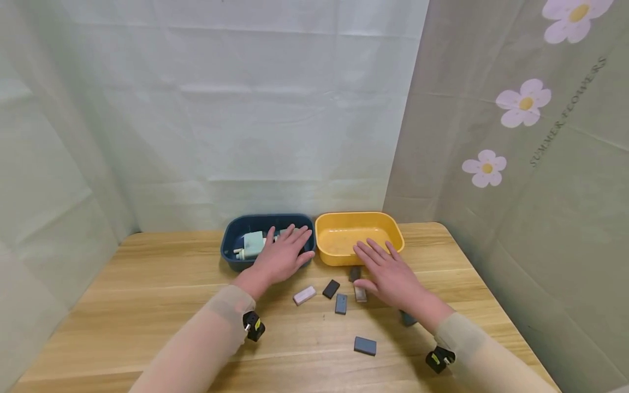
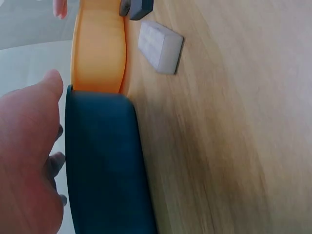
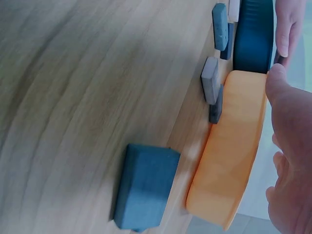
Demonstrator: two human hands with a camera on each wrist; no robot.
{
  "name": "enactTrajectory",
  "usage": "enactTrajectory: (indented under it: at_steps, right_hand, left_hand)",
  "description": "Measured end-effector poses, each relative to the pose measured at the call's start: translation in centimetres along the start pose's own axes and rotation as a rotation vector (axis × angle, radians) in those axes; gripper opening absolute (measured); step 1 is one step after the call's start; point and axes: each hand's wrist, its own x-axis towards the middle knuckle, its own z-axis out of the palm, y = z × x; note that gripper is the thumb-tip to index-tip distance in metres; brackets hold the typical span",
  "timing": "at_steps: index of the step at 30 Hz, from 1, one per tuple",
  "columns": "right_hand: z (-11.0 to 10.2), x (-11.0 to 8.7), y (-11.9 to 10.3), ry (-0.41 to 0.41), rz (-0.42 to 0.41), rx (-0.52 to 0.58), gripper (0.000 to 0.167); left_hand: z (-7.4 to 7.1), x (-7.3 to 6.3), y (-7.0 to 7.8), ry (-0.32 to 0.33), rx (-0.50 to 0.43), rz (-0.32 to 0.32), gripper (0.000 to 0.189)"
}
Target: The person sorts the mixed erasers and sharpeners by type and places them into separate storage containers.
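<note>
My left hand (image 1: pixel 280 255) is spread flat, palm down, over the right part of a dark blue basin (image 1: pixel 227 256). Inside that basin lies a pale teal, box-shaped piece (image 1: pixel 253 243) with a small spout-like end; more pale pieces are partly hidden by the fingers. With fingers extended, my right hand (image 1: pixel 390 277) hovers at the front rim of a yellow basin (image 1: pixel 339 258). Below it, a grey block (image 1: pixel 361 295) and a dark block (image 1: pixel 355 273) lie on the table. A dark teal block (image 3: pixel 147 187) sits under the right wrist. Neither hand holds anything.
On the wooden table (image 1: pixel 162 305) lie a whitish block (image 1: pixel 304 295), a black block (image 1: pixel 331 289) and a blue-grey block (image 1: pixel 341 304). Nearer the front is another blue-grey block (image 1: pixel 365 345). Fabric curtains (image 1: pixel 275 109) stand behind and beside the table.
</note>
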Motion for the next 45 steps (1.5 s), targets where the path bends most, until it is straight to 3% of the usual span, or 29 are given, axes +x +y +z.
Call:
enactTrajectory:
  at_steps: [13,23,32,45]
  right_hand:
    - [-0.5,-2.2,1.1,0.025,0.002,-0.015,0.085]
    - [-0.8,-4.2,2.2,0.020,0.019,-0.024,0.084]
    - [-1.3,-5.8,2.8,0.069,0.008,-0.017,0.079]
    - [-1.2,-8.7,3.6,0.003,0.075,-0.007,0.080]
  left_hand:
    - [0.0,1.0,1.0,-0.030,0.012,0.062,0.072]
    - [0.5,1.5,1.0,-0.066,0.013,0.048,0.073]
    - [0.8,1.7,0.7,-0.076,0.010,0.052,0.074]
    - [0.5,1.4,0.6,-0.071,-0.004,0.068,0.075]
